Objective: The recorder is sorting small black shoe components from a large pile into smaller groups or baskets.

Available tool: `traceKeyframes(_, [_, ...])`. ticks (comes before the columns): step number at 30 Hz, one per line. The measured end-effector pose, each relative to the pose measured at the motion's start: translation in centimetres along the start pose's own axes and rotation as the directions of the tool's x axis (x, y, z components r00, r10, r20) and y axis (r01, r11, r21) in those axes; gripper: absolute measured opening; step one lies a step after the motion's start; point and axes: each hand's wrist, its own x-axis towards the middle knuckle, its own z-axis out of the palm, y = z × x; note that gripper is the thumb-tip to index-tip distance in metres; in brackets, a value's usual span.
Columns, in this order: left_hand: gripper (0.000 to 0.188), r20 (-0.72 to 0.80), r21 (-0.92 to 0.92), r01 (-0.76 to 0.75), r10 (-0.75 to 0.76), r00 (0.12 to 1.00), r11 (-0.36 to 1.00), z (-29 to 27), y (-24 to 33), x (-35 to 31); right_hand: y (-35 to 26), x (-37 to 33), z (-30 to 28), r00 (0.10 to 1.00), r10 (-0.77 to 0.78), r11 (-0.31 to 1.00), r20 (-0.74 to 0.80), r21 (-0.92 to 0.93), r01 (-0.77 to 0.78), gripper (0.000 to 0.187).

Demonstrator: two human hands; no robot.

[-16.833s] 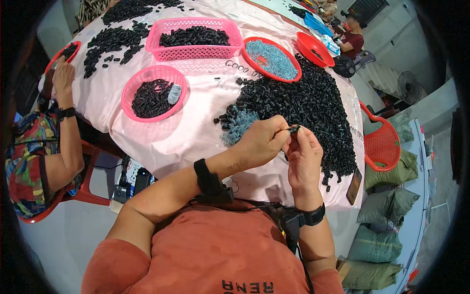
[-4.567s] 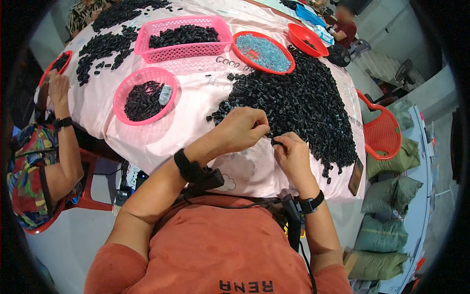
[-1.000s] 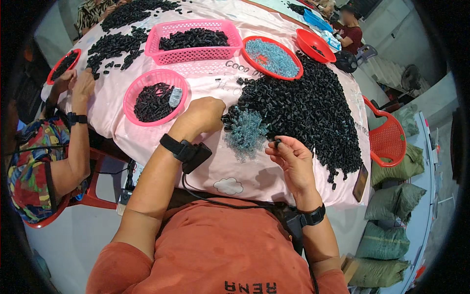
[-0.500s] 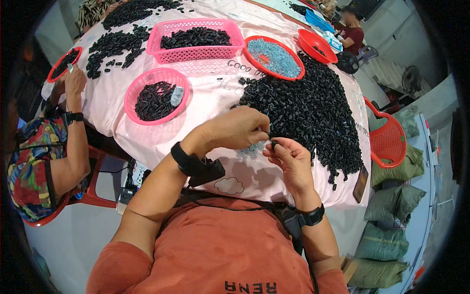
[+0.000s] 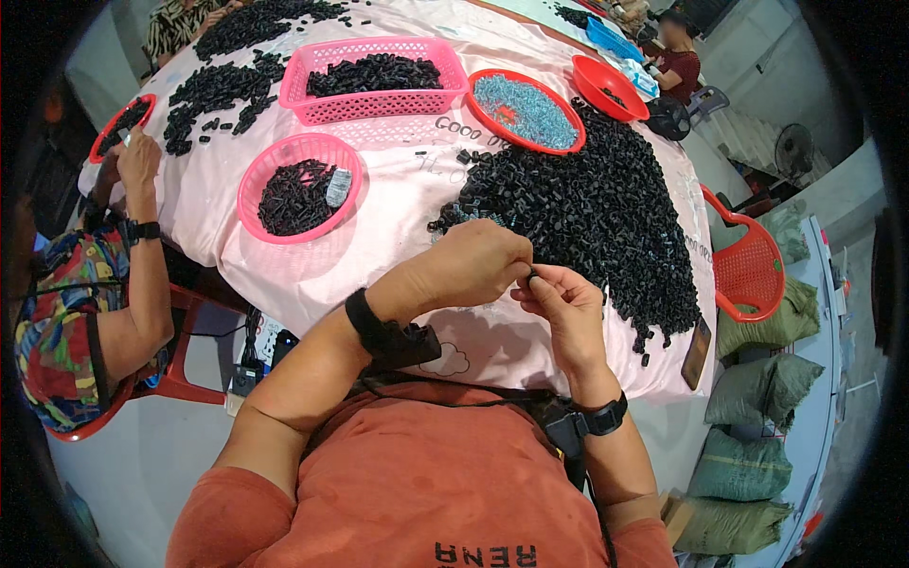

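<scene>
Two bare hands meet above a desk (image 5: 398,156) covered in pale pink cloth. The right hand (image 5: 571,308) pinches a small black plastic piece (image 5: 532,274) between thumb and fingers; the fingertips of the left hand (image 5: 473,260) touch it, but whether they grip it, I cannot tell. The piece is just in front of a broad heap of loose black pieces (image 5: 597,208), too many to count.

Five pink or red containers show. A pink rectangular openwork plastic basket (image 5: 379,106) holds short black pieces. Nearer, a pink round plastic basket (image 5: 250,194) holds slim black sticks (image 5: 292,201) and one grey bundle (image 5: 338,187) at its right side. A red oval plastic tray (image 5: 507,116) is spread with clear bluish bits, and beside it a red round plastic bowl (image 5: 598,76) has a few black pieces. At far left, another red tray (image 5: 151,107) with black pieces stands by a co-worker's hand (image 5: 140,159).

Bare cloth lies between the round basket and the heap, and along the near edge below the hands. One dark flat slab (image 5: 697,355) lies at the right edge, near a red plastic chair (image 5: 753,275).
</scene>
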Motion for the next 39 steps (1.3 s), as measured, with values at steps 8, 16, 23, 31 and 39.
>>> traceKeyframes(8, [0.017,-0.060,0.136,0.058,-0.050,0.997,0.989,0.4,0.7,0.1,-0.2,0.0,0.2,0.999,0.001,1.000,-0.043,-0.015,-0.002,0.017])
traceKeyframes(16, [0.016,-0.039,0.202,0.043,-0.036,0.999,0.978,0.0,0.4,-0.1,0.0,0.1,0.1,0.999,-0.018,0.998,-0.035,-0.055,0.016,0.016])
traceKeyframes(23, [0.017,-0.024,0.209,0.002,0.003,1.000,0.978,0.0,0.5,-0.2,1.0,0.2,0.3,0.998,-0.061,0.986,-0.005,-0.159,0.059,0.016])
traceKeyframes(31, [0.018,-0.040,0.245,-0.008,0.018,0.999,0.969,0.6,0.9,-0.2,0.8,0.0,0.3,1.000,-0.002,0.995,-0.009,-0.104,0.001,0.016])
traceKeyframes(39, [0.017,-0.019,0.117,-0.045,0.047,0.999,0.992,1.5,0.7,0.0,0.1,-0.3,-0.5,0.980,0.186,0.977,-0.071,0.117,-0.177,0.014])
